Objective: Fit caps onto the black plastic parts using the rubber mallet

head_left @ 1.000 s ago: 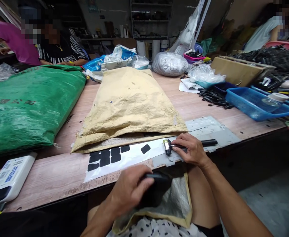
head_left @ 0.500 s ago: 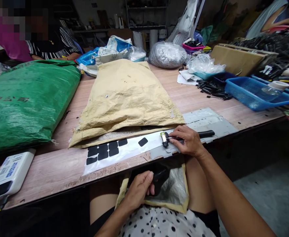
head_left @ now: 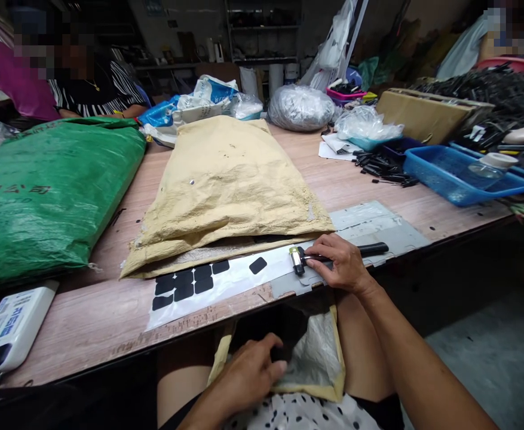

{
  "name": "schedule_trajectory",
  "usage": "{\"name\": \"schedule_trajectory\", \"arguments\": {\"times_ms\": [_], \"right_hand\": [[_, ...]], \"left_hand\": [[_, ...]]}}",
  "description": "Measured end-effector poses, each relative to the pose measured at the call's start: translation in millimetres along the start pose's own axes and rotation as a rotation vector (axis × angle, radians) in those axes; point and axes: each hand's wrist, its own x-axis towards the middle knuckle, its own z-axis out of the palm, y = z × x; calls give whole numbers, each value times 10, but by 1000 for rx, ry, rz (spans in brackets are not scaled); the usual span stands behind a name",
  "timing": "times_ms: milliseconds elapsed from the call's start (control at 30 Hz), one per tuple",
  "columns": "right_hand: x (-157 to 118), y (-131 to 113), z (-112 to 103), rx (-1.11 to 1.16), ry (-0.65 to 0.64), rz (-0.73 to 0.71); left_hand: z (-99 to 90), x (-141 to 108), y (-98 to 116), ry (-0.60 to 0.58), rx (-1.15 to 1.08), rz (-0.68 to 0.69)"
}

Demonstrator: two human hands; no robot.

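Observation:
At the table's front edge my right hand is closed round a small mallet. The mallet has a metal head with a yellowish end and a black handle, and lies over a grey plate. My left hand is over the mouth of a lined paper sack on my lap, fingers apart with nothing seen in them. The sack's inside is dark, and its contents cannot be made out. Left of the mallet, a white backing sheet carries several black square stickers.
A large tan paper sack lies behind the sheet. To the left are a green woven sack and a white box-shaped device. A blue basket and black parts are at right. A person sits across the table.
The black piece in my left hand has gone from it, and the fingers have spread over the lap sack. My right hand stays on the mallet. The view has shifted slightly.

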Motion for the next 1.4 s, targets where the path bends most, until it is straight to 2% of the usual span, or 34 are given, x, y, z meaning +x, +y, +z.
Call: {"name": "schedule_trajectory", "arguments": {"times_ms": [67, 100, 133, 167, 233, 267, 333, 433, 600, 800, 967, 1133, 1267, 1400], "right_hand": [[-1, 4, 4, -7, -3, -6], [-2, 5, 6, -8, -2, -9], [-3, 6, 9, -7, 1, -10], [-4, 6, 12, -6, 3, -11], [-6, 8, 17, -1, 9, -11], [-6, 9, 18, 1, 12, -13], [-8, 13, 19, 6, 15, -18], [-10, 17, 16, 15, 16, -25], [-10, 16, 15, 25, 26, -21], [-11, 18, 19, 25, 23, -24], [-12, 5, 16, 19, 32, -25], [-19, 12, 13, 14, 9, -42], [-25, 59, 12, 14, -32, -74], [15, 0, -24, 67, -17, -106]], "left_hand": [[-220, -33, 281, -202, -162, 84], [-356, -4, 413, -223, -234, 121], [-502, 58, 526, -144, -241, 173], [-653, 151, 614, -9, -190, 210], [-945, 401, 714, 339, 14, 220], [-1074, 538, 735, 450, 114, 210], [-1282, 786, 755, 576, 226, 208], [-1443, 1029, 807, 644, 255, 266], [-1385, 1197, 875, 667, 374, 376], [-1201, 1265, 802, 679, 624, 284], [-1192, 943, 727, 649, 570, 350], [-1163, 532, 428, 619, 390, 328], [-1102, 454, 236, 619, 262, 334], [-1084, 472, 219, 639, 223, 370]]}}
